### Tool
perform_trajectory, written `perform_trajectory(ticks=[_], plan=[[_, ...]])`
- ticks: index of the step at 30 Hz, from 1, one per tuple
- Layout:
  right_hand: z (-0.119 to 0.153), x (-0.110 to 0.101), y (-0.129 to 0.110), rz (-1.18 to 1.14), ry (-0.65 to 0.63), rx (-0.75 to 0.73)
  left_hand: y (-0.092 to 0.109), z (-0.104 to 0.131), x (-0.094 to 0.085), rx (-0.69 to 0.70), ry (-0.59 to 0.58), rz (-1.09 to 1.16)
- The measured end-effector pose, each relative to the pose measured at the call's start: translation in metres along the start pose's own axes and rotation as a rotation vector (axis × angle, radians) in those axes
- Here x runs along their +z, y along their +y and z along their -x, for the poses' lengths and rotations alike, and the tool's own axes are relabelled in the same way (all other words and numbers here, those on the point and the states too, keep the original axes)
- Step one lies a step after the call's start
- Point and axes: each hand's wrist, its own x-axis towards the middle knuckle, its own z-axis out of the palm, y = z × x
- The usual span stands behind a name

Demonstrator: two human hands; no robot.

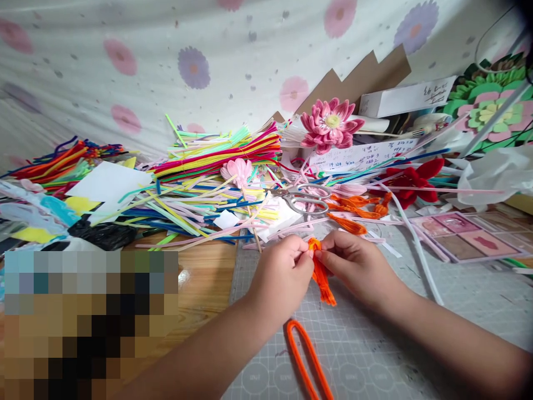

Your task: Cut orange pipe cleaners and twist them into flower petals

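Note:
Between my fingertips is a bunched orange pipe cleaner piece (323, 284), its tail hanging down toward the mat. My left hand (285, 272) pinches it from the left, thumb and index finger together. From the right, my right hand (353, 264) pinches the same piece near its top. Below my hands lies an orange pipe cleaner (306, 358) bent into a long narrow loop. Several finished orange pieces (358, 208) rest just beyond my hands, beside the scissors (306, 199) with metal handles.
A grey cutting mat (266, 344) covers the wooden table (204, 294). Piles of coloured pipe cleaners (216, 155) spread across the back. A pink fuzzy flower (332, 125), a red flower (416, 180) and a makeup palette (470, 236) stand or lie to the right. A patterned curtain (158, 61) hangs behind.

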Motion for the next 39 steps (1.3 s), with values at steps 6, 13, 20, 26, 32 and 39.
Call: perform_trajectory(ticks=[6,13,20,26,32,39], plan=[[-0.002,-0.006,-0.003,-0.048,0.02,0.019,0.006,-0.007,-0.014,-0.005,-0.183,0.172],[-0.003,-0.007,-0.004,-0.131,-0.011,0.052,0.004,-0.015,-0.018,-0.128,-0.3,0.375],[-0.002,-0.005,0.0,-0.039,0.004,-0.001,0.002,-0.015,-0.011,-0.134,-0.266,0.396],[-0.005,-0.011,0.0,-0.088,-0.056,-0.016,0.005,-0.011,-0.006,-0.192,-0.263,0.343],[-0.004,-0.009,-0.002,-0.074,-0.084,-0.035,0.0,-0.009,-0.004,-0.062,-0.162,0.21],[-0.001,-0.005,-0.001,-0.071,-0.176,-0.031,0.0,-0.008,-0.006,-0.04,-0.043,0.284]])
